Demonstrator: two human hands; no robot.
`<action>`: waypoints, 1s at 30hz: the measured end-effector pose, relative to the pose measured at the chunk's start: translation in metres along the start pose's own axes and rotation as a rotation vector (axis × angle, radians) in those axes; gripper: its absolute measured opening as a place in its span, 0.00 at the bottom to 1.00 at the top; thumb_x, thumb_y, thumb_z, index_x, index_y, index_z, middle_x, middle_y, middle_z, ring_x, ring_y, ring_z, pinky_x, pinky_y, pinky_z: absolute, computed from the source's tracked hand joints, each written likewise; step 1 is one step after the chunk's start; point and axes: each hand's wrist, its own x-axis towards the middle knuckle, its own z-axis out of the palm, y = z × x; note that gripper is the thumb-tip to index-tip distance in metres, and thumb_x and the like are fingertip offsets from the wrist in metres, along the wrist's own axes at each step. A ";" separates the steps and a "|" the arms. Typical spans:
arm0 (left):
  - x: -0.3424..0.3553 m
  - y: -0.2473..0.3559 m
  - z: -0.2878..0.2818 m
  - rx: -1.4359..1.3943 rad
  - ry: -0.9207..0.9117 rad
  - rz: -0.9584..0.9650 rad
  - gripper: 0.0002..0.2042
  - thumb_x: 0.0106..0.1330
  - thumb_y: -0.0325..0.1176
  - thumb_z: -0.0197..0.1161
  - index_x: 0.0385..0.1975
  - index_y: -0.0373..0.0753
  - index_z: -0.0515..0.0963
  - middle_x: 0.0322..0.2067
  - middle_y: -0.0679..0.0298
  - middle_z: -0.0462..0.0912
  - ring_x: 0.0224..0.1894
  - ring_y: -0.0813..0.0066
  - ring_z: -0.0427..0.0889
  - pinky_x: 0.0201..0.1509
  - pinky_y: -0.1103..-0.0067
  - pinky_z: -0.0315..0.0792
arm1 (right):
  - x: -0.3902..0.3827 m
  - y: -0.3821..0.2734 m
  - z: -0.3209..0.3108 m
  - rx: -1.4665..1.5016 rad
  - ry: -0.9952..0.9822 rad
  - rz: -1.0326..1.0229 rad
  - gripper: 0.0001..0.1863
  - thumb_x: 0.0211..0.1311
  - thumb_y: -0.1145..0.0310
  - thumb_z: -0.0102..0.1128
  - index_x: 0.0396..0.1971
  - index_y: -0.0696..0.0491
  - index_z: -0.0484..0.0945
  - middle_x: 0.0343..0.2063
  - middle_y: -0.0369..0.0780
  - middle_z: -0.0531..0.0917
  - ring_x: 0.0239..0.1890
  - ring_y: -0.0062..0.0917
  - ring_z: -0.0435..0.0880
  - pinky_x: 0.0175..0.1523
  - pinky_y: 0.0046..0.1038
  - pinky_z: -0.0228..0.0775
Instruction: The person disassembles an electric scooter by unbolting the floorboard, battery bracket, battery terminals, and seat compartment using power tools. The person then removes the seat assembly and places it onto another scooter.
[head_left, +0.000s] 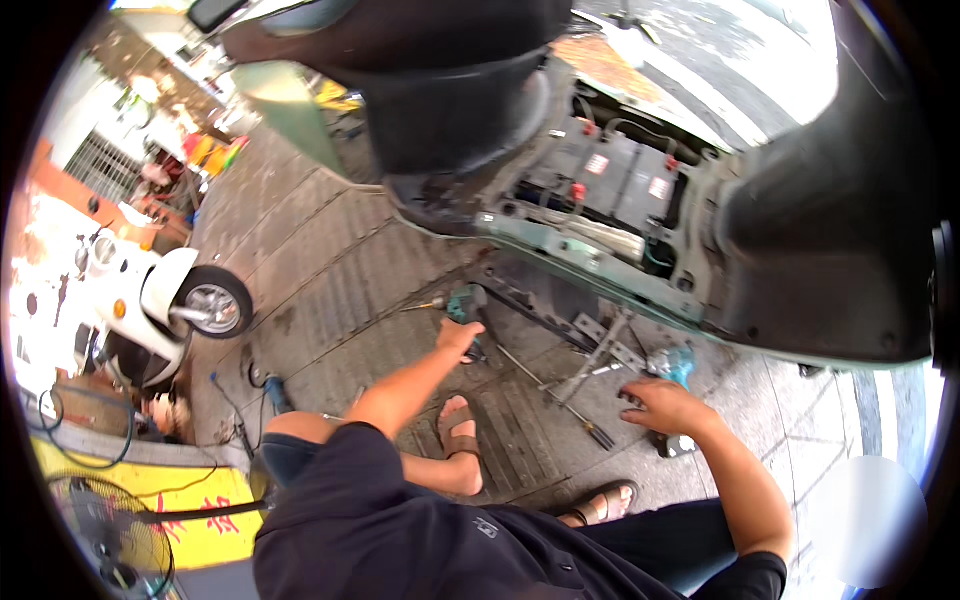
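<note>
Under the left hand: the person's left hand (pixel 460 338), reaching out over the paving, is closed around the handle of a green-and-black power drill (pixel 466 302).
Drill position: low over the paving beside the scooter's near side, its long bit (pixel 425 305) pointing to the left.
Right hand: the right hand (pixel 655 405) is loosely bent with the fingers apart, and nothing shows in its grasp.
Beside the right hand: a teal power tool (pixel 678 362) lies just beyond it; the hand partly covers the tool, so I cannot tell whether they touch.
Between the hands: a screwdriver (pixel 600 437) with a black-and-yellow handle lies slantwise on the ground, and a metal bracket (pixel 590 365) with crossing bars lies above it. A plate with holes (pixel 628 355) is near the bracket's right side.
Feet: brown sandals (pixel 460 430), one near the left forearm and the other below the screwdriver.
Scooter: a green-edged scooter (pixel 560 243) stands across the upper part of the view, its battery bay open.
Battery bay: dark batteries (pixel 628 178) sit side by side, with red terminal caps (pixel 578 191) and pale labels. Black plastic body parts rise on both sides of the bay.
Left side: a white scooter (pixel 140 310) shows its front wheel (pixel 217 302); nearer the person are a fan (pixel 105 535) and a yellow board (pixel 205 490) with red characters.
Upper right: a road with white stripes (pixel 700 95), brightly lit.
</note>
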 end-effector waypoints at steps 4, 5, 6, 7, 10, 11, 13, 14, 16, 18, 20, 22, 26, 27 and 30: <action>-0.061 0.078 -0.031 0.185 -0.437 0.094 0.35 0.47 0.44 0.70 0.51 0.27 0.66 0.39 0.52 0.78 0.34 0.66 0.81 0.30 0.73 0.75 | 0.000 0.006 0.000 0.093 0.025 0.005 0.25 0.59 0.51 0.59 0.50 0.55 0.75 0.44 0.48 0.81 0.49 0.44 0.78 0.56 0.39 0.69; -0.086 0.095 -0.041 0.245 -0.625 0.118 0.36 0.48 0.44 0.70 0.53 0.27 0.66 0.42 0.52 0.78 0.37 0.66 0.80 0.35 0.74 0.76 | 0.003 0.005 -0.001 0.130 0.031 0.039 0.28 0.60 0.48 0.57 0.50 0.55 0.75 0.44 0.50 0.81 0.49 0.45 0.78 0.56 0.40 0.69; -0.116 0.111 -0.046 0.254 -0.651 0.123 0.36 0.48 0.44 0.70 0.53 0.27 0.66 0.42 0.52 0.78 0.37 0.66 0.80 0.35 0.74 0.76 | 0.003 0.002 -0.001 0.136 0.035 0.066 0.28 0.60 0.48 0.57 0.50 0.55 0.75 0.44 0.50 0.81 0.49 0.45 0.78 0.56 0.40 0.69; -0.146 0.127 -0.053 0.277 -0.778 0.199 0.37 0.50 0.44 0.69 0.57 0.27 0.64 0.45 0.52 0.76 0.43 0.67 0.78 0.43 0.74 0.74 | 0.005 -0.002 -0.002 0.149 -0.019 0.084 0.30 0.61 0.46 0.55 0.52 0.57 0.74 0.46 0.51 0.80 0.50 0.44 0.78 0.56 0.40 0.69; -0.208 0.150 -0.058 0.255 -1.005 0.355 0.40 0.54 0.44 0.67 0.64 0.30 0.59 0.53 0.53 0.72 0.55 0.68 0.70 0.59 0.77 0.64 | 0.005 -0.023 0.001 0.300 -0.151 0.053 0.38 0.64 0.39 0.48 0.55 0.62 0.70 0.49 0.53 0.79 0.52 0.42 0.78 0.58 0.38 0.68; -0.223 0.153 -0.055 0.253 -1.046 0.454 0.39 0.57 0.43 0.66 0.64 0.30 0.59 0.53 0.52 0.71 0.54 0.68 0.71 0.58 0.76 0.66 | 0.003 -0.037 -0.003 0.474 -0.234 0.146 0.43 0.63 0.35 0.46 0.57 0.63 0.68 0.49 0.53 0.78 0.52 0.39 0.78 0.57 0.35 0.69; -0.266 0.175 -0.057 0.264 -1.167 0.437 0.39 0.60 0.47 0.64 0.65 0.30 0.56 0.53 0.50 0.71 0.55 0.67 0.71 0.58 0.75 0.66 | -0.005 -0.040 0.001 0.812 -0.264 0.195 0.42 0.63 0.35 0.46 0.59 0.62 0.67 0.50 0.52 0.77 0.53 0.38 0.77 0.57 0.35 0.69; -0.279 0.174 -0.056 0.287 -1.178 0.480 0.40 0.61 0.49 0.63 0.66 0.30 0.55 0.53 0.49 0.72 0.55 0.66 0.72 0.58 0.74 0.67 | -0.007 -0.043 0.005 1.154 -0.303 0.218 0.42 0.63 0.36 0.47 0.60 0.61 0.65 0.52 0.51 0.76 0.54 0.36 0.76 0.57 0.36 0.69; -0.306 0.175 -0.055 0.186 -1.147 0.673 0.42 0.62 0.53 0.60 0.67 0.31 0.51 0.53 0.45 0.72 0.56 0.61 0.73 0.59 0.72 0.67 | -0.029 -0.070 0.001 1.641 -0.033 0.288 0.36 0.65 0.45 0.53 0.62 0.58 0.62 0.57 0.45 0.72 0.58 0.32 0.72 0.57 0.41 0.69; -0.330 0.186 -0.052 0.268 -1.139 0.827 0.45 0.63 0.55 0.58 0.66 0.25 0.46 0.53 0.36 0.71 0.56 0.52 0.74 0.58 0.71 0.68 | -0.040 -0.082 -0.012 1.825 0.201 0.371 0.32 0.65 0.48 0.55 0.59 0.56 0.66 0.55 0.43 0.73 0.57 0.32 0.73 0.58 0.40 0.68; -0.344 0.191 -0.048 0.295 -1.184 0.954 0.46 0.63 0.55 0.59 0.66 0.25 0.45 0.50 0.37 0.73 0.52 0.49 0.77 0.56 0.70 0.70 | -0.053 -0.099 -0.038 1.769 0.355 0.466 0.20 0.64 0.61 0.57 0.50 0.57 0.73 0.45 0.42 0.79 0.50 0.32 0.78 0.59 0.36 0.68; -0.347 0.202 -0.052 0.339 -1.255 1.238 0.46 0.63 0.54 0.60 0.66 0.25 0.45 0.44 0.43 0.78 0.45 0.49 0.80 0.50 0.68 0.73 | -0.079 -0.094 -0.055 1.764 0.253 0.352 0.19 0.59 0.68 0.59 0.49 0.59 0.74 0.40 0.42 0.82 0.47 0.32 0.79 0.58 0.34 0.69; -0.288 0.273 -0.047 0.436 -0.615 2.162 0.09 0.56 0.38 0.64 0.35 0.45 0.82 0.29 0.61 0.83 0.32 0.65 0.82 0.33 0.72 0.76 | -0.119 -0.123 -0.095 1.056 0.615 0.312 0.29 0.48 0.73 0.70 0.52 0.61 0.72 0.44 0.40 0.81 0.47 0.24 0.78 0.55 0.28 0.69; -0.265 0.295 -0.038 0.358 -0.378 2.191 0.08 0.56 0.37 0.65 0.33 0.44 0.81 0.29 0.61 0.83 0.32 0.64 0.82 0.35 0.72 0.76 | -0.123 -0.128 -0.102 0.868 0.728 0.312 0.30 0.48 0.71 0.72 0.53 0.60 0.72 0.44 0.39 0.81 0.47 0.23 0.77 0.55 0.28 0.69; -0.191 0.343 0.025 0.039 -0.445 1.594 0.08 0.59 0.34 0.64 0.35 0.39 0.81 0.33 0.60 0.83 0.37 0.65 0.82 0.44 0.73 0.75 | -0.116 -0.129 -0.135 0.446 0.854 0.435 0.31 0.49 0.66 0.74 0.53 0.58 0.72 0.44 0.37 0.80 0.46 0.20 0.76 0.54 0.27 0.68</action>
